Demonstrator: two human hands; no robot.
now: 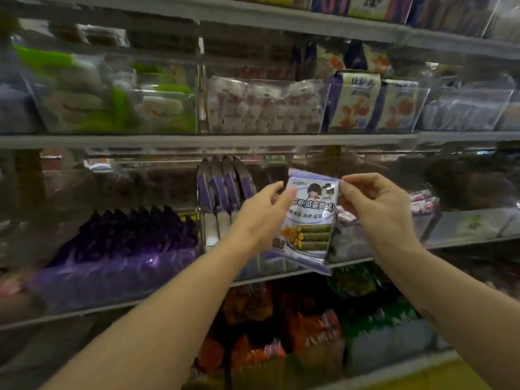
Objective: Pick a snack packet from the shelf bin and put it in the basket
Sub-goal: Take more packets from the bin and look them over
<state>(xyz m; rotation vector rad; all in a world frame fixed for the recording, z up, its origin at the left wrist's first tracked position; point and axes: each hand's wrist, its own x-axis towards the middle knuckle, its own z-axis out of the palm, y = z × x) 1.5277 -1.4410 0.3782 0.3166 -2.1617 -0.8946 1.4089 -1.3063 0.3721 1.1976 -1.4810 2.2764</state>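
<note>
While right hand [380, 212] pinches snack packet [309, 220], left hand [261, 215] apparently touches edge.

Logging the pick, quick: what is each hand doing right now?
Left hand: grip on the snack packet, at its left edge.
Right hand: pinching the packet's top right corner.

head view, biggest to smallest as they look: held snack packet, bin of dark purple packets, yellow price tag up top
1. bin of dark purple packets
2. snack packet, held nearer the camera, which enlarges it
3. yellow price tag, cut by the frame's top edge, so only part shows
</note>
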